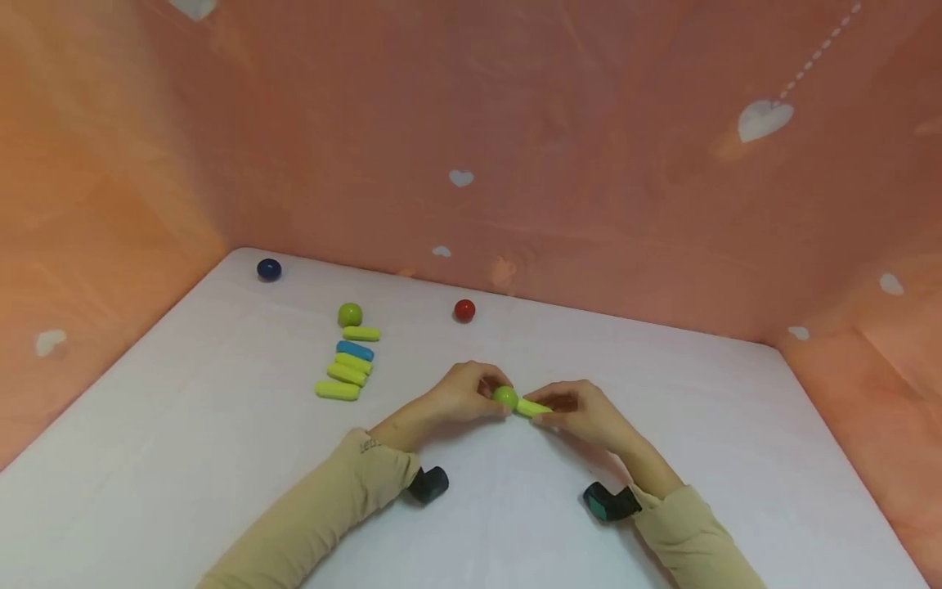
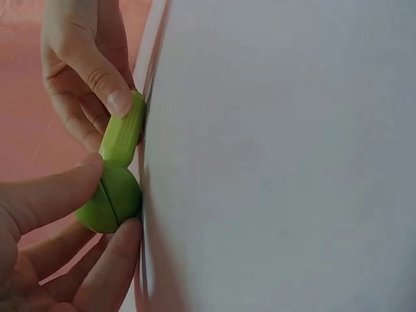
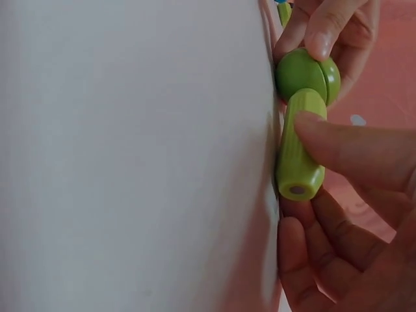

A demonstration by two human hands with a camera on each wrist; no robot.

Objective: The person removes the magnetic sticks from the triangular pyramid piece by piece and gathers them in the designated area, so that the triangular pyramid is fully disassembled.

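In the middle of the white table point(image 1: 221, 393) my left hand point(image 1: 467, 393) pinches a green ball point(image 1: 504, 397) point(image 2: 110, 198) point(image 3: 304, 73) between thumb and fingers. My right hand point(image 1: 581, 413) pinches a light green ridged peg point(image 1: 533, 406) point(image 2: 123, 130) point(image 3: 298, 146) whose end meets the ball. Both pieces lie low against the tabletop. The peg's free end shows a small hole in the right wrist view.
To the left lie a second green ball point(image 1: 350, 314) and a row of several short pegs point(image 1: 346, 372), green ones and one blue point(image 1: 356, 350). A red ball point(image 1: 464, 310) and a dark blue ball point(image 1: 269, 269) sit near the back. Orange walls point(image 1: 589, 164) enclose the table.
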